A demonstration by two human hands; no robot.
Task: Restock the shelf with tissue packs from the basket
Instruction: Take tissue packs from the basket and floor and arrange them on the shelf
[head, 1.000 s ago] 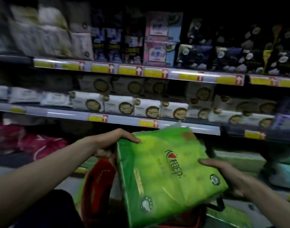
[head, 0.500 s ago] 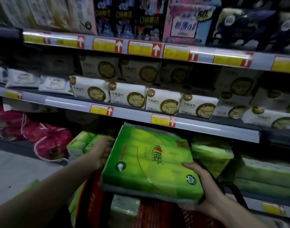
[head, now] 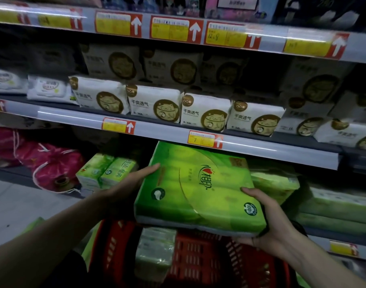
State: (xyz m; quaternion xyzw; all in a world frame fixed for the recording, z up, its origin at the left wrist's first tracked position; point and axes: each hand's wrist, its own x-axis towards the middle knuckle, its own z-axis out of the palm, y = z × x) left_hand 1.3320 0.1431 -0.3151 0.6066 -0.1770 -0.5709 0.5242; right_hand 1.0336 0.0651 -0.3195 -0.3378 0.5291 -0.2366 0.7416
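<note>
I hold a large green tissue pack (head: 198, 188) flat between both hands, just under the lip of the middle shelf (head: 261, 151). My left hand (head: 126, 186) grips its left edge, thumb on top. My right hand (head: 267, 221) cups the near right corner from below, thumb on top. The pack's far end points into the lower shelf opening. Below it stands the red basket (head: 198, 254) with another pale green tissue pack (head: 155, 248) inside.
On the lower shelf lie small green tissue packs (head: 107, 171) at left and larger green packs (head: 275, 181) at right. Pink drawstring bags (head: 51, 163) sit far left. White cat-print packs (head: 205, 111) fill the middle shelf. Grey floor (head: 22, 204) shows at left.
The pack went from tilted upright over the basket to lying flat, and it moved forward and up toward the lower shelf opening. Both hands kept hold of it.
</note>
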